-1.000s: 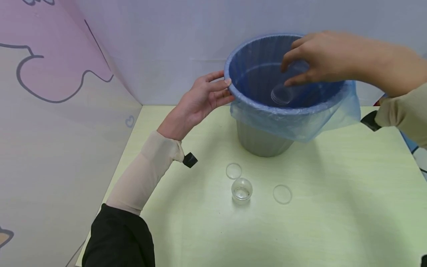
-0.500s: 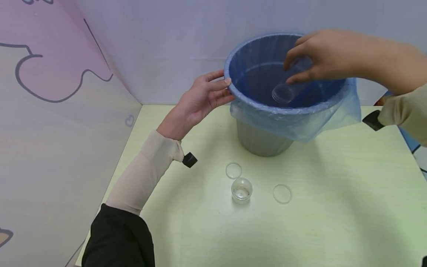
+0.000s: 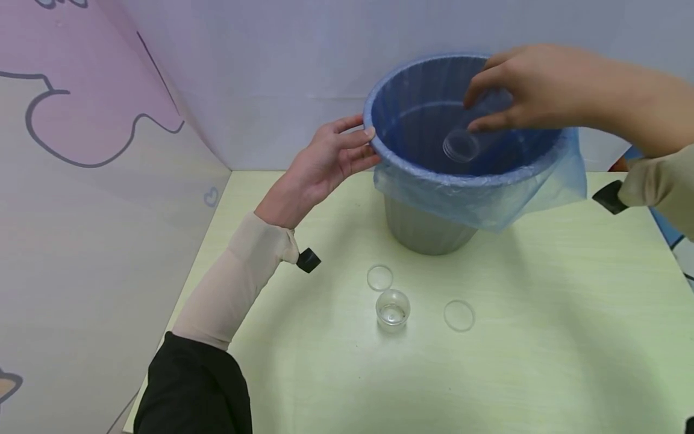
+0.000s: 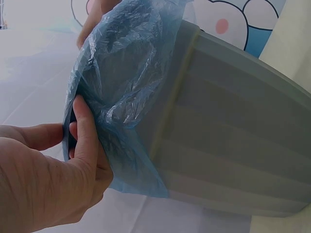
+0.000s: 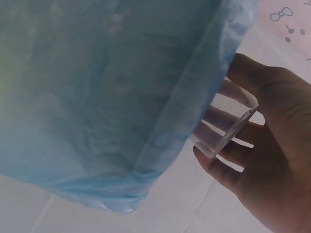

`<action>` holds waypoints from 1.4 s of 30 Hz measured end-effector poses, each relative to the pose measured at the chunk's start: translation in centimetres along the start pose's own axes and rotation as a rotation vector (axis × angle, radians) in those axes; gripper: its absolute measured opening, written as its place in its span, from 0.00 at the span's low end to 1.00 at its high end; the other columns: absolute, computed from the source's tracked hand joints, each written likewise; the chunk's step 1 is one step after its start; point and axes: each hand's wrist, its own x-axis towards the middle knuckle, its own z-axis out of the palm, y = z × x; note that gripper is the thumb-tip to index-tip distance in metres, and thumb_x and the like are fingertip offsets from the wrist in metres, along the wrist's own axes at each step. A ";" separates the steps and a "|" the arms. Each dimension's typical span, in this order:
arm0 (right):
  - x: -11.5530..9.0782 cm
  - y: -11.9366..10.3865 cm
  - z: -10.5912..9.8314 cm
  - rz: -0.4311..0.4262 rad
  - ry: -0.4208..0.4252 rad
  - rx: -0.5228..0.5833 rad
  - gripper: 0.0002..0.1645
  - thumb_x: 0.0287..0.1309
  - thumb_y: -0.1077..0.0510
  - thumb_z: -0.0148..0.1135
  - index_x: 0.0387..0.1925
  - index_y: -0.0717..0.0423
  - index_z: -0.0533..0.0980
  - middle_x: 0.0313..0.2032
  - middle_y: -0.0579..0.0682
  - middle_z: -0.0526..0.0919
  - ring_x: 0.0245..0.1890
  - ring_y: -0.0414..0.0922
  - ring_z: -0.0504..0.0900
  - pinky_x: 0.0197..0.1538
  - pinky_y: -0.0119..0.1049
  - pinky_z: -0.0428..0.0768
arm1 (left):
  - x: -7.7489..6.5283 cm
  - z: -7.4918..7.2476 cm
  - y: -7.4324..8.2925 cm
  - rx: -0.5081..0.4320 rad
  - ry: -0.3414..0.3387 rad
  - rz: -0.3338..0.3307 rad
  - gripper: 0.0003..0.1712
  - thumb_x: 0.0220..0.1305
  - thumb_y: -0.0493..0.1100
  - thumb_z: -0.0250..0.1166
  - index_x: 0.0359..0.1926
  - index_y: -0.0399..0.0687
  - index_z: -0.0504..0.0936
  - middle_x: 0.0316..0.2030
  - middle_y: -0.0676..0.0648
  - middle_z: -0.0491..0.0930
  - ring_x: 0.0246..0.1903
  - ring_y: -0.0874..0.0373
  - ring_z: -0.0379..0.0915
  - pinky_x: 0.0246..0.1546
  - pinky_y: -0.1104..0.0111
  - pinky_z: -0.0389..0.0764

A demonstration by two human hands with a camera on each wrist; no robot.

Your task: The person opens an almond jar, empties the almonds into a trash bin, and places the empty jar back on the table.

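Observation:
A grey bin (image 3: 431, 226) lined with a thin blue plastic bag (image 3: 461, 199) stands at the back of the table. My left hand (image 3: 337, 147) pinches its left rim; in the left wrist view, thumb and fingers grip the folded bag edge (image 4: 73, 109). Over the bin's opening, my right hand (image 3: 534, 90) holds a clear plastic cup (image 3: 461, 146) between thumb and fingers. The cup is tilted, one round end pointing down and left into the bin. In the right wrist view, the bag partly covers the cup (image 5: 228, 116). The bin's bottom is hidden.
On the table (image 3: 325, 374) stands another clear cup (image 3: 393, 308). A clear round lid (image 3: 379, 278) lies just behind it, and a second clear lid (image 3: 459, 316) lies to its right. A wall (image 3: 282, 72) rises behind the bin, with a patterned panel (image 3: 97, 241) on the left.
My right hand has shifted slightly right and up over the bin, the cup moving with it. The left hand, the bin and the things on the table have stayed in place.

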 end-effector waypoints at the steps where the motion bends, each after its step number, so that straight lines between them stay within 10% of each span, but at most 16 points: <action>1: 0.0 0.0 0.0 0.003 -0.001 0.003 0.27 0.59 0.50 0.77 0.55 0.61 0.82 0.55 0.70 0.81 0.55 0.69 0.79 0.60 0.69 0.75 | 0.0 0.0 0.0 0.000 0.000 0.002 0.31 0.74 0.31 0.60 0.75 0.42 0.65 0.48 0.41 0.80 0.36 0.54 0.82 0.43 0.66 0.89; 9: -0.3 0.6 0.3 0.000 0.003 -0.094 0.26 0.57 0.51 0.78 0.52 0.63 0.82 0.51 0.70 0.81 0.52 0.70 0.79 0.56 0.69 0.76 | 0.1 -0.1 -0.1 0.016 -0.005 0.006 0.31 0.75 0.31 0.59 0.75 0.42 0.65 0.47 0.42 0.81 0.37 0.55 0.82 0.44 0.66 0.89; 18: -0.3 0.2 0.2 0.031 -0.015 0.039 0.27 0.63 0.48 0.74 0.57 0.59 0.82 0.58 0.67 0.80 0.58 0.68 0.79 0.60 0.70 0.75 | 0.2 -0.2 -0.1 0.024 -0.001 0.006 0.31 0.75 0.32 0.59 0.76 0.43 0.65 0.48 0.42 0.81 0.37 0.55 0.82 0.44 0.66 0.89; 26: -0.3 0.2 0.3 0.004 -0.009 -0.125 0.28 0.56 0.50 0.79 0.52 0.64 0.82 0.54 0.72 0.80 0.54 0.72 0.78 0.58 0.70 0.75 | 0.3 -0.2 -0.2 0.030 -0.007 0.007 0.31 0.75 0.32 0.60 0.75 0.42 0.66 0.49 0.41 0.80 0.37 0.55 0.83 0.44 0.67 0.89; 35: -0.2 -0.2 0.0 -0.005 -0.035 0.019 0.28 0.61 0.49 0.76 0.57 0.60 0.82 0.58 0.69 0.81 0.58 0.68 0.79 0.61 0.69 0.75 | 0.3 -0.2 -0.1 0.037 -0.006 0.013 0.31 0.75 0.32 0.59 0.75 0.42 0.66 0.47 0.43 0.81 0.37 0.56 0.83 0.44 0.67 0.89; 42: -0.2 0.3 0.3 -0.031 -0.101 -0.159 0.35 0.54 0.49 0.80 0.57 0.65 0.81 0.55 0.73 0.80 0.55 0.72 0.77 0.59 0.70 0.75 | 0.3 -0.3 -0.1 0.027 -0.006 0.018 0.30 0.75 0.31 0.59 0.75 0.42 0.66 0.48 0.42 0.81 0.37 0.56 0.83 0.44 0.66 0.89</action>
